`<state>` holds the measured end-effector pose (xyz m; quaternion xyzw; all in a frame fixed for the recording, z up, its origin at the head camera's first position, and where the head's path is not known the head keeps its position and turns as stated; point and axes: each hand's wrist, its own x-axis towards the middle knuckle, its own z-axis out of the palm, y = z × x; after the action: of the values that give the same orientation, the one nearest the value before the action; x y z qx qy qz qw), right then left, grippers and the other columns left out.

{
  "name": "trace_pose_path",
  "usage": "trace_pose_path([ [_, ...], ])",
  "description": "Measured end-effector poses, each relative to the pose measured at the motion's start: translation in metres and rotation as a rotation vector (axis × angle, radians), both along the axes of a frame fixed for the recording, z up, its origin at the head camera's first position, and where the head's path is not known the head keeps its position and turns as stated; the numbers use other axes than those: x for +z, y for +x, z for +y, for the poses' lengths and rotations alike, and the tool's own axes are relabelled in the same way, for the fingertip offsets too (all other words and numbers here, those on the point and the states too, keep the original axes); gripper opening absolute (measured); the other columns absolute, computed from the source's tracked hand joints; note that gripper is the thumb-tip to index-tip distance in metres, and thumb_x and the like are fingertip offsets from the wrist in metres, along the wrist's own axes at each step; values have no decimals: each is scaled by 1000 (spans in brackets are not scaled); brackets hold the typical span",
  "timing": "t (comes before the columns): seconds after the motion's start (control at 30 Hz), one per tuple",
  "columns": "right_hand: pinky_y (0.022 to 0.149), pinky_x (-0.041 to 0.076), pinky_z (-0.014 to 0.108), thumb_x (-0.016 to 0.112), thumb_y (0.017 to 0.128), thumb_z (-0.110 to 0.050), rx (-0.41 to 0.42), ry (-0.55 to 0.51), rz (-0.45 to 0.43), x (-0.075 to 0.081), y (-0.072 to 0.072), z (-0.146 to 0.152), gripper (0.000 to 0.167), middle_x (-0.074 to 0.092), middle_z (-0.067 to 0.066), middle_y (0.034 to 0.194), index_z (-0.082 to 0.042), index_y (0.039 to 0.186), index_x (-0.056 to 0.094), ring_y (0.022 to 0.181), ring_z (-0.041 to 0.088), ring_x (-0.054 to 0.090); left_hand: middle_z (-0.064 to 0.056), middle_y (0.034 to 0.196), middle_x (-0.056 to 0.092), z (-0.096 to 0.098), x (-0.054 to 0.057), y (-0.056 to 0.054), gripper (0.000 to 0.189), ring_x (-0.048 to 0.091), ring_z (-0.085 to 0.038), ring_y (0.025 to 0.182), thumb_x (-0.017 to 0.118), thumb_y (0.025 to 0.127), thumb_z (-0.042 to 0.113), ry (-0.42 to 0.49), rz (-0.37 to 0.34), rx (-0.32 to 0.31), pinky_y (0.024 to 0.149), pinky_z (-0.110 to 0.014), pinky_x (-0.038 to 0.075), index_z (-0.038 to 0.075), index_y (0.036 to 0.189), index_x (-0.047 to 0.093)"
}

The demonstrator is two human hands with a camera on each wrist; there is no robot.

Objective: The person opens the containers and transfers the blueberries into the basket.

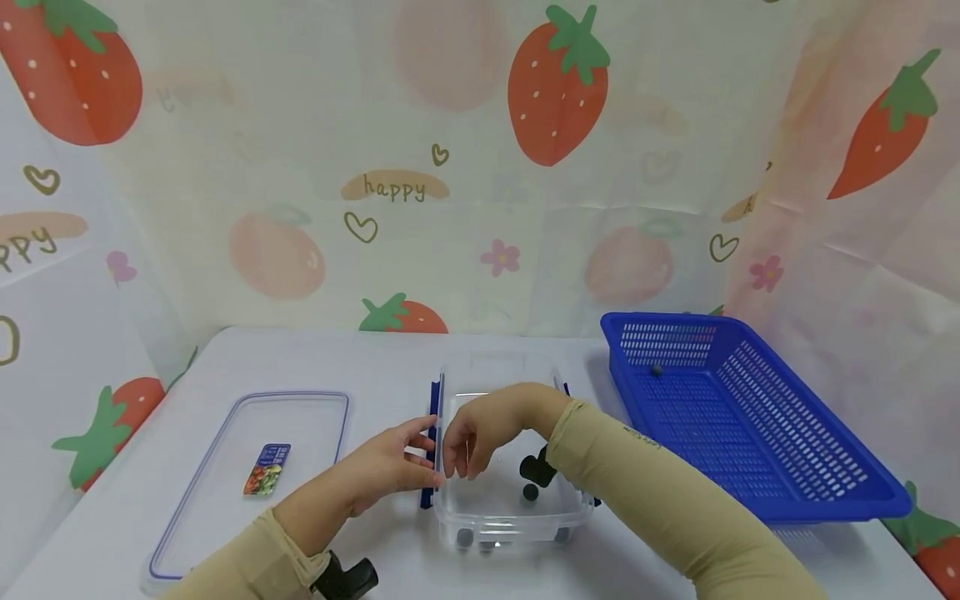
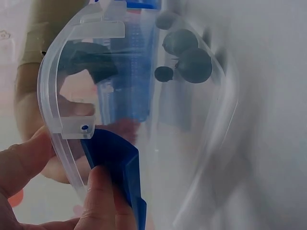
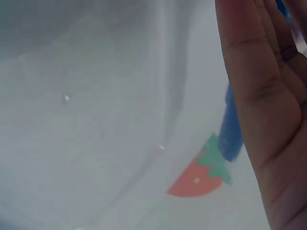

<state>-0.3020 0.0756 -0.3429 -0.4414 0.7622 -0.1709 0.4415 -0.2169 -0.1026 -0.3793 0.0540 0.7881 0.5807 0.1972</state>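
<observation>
A clear plastic box (image 1: 517, 527) with blue side latches stands uncovered in front of me. My left hand (image 1: 386, 467) is at its left side, fingers extended; in the left wrist view the thumb lies at the rim and fingertips touch the blue latch (image 2: 112, 158). My right hand (image 1: 491, 425) hangs over the box, fingers pointing down beside the left wall, nothing visible in them. Its fingers (image 3: 256, 81) look fairly straight in the right wrist view. Several dark round berries (image 2: 194, 65), like blueberries, show through the box's wall near the bottom.
A blue perforated basket (image 1: 750, 433) stands at the right, with one dark berry (image 1: 656, 371) near its far left corner. On the left lies a clear lid (image 1: 217, 508) with a blue seal and a colourful label (image 1: 267, 469). Strawberry-print sheeting (image 1: 480, 208) hangs behind the table.
</observation>
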Motion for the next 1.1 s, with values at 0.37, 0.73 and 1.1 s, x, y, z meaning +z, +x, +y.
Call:
trace_pose_path([
  [0.37, 76, 51, 21, 64, 80, 4, -59, 130, -121, -29, 4, -2, 25, 64, -2, 84, -8, 102, 68, 79, 5, 57, -15, 121, 45, 1, -2, -1, 84, 56, -18, 94, 77, 71, 8, 16, 26, -14, 80, -35, 51, 7, 141, 30],
  [0.73, 71, 55, 30, 61, 80, 9, -192, 233, -324, -42, 2, -3, 26, 64, 5, 80, -9, 97, 68, 69, 14, 61, -14, 120, 46, 1, 0, -1, 82, 56, -19, 93, 76, 72, 7, -7, 30, -6, 80, -36, 52, 7, 141, 31],
  [1.1, 62, 55, 27, 58, 80, 13, -158, 309, -448, -46, 5, -8, 24, 64, 4, 82, -2, 99, 62, 70, 14, 60, -15, 119, 46, 1, 1, 0, 82, 57, -18, 92, 77, 72, 7, -10, 28, -2, 80, -36, 52, 6, 140, 32],
])
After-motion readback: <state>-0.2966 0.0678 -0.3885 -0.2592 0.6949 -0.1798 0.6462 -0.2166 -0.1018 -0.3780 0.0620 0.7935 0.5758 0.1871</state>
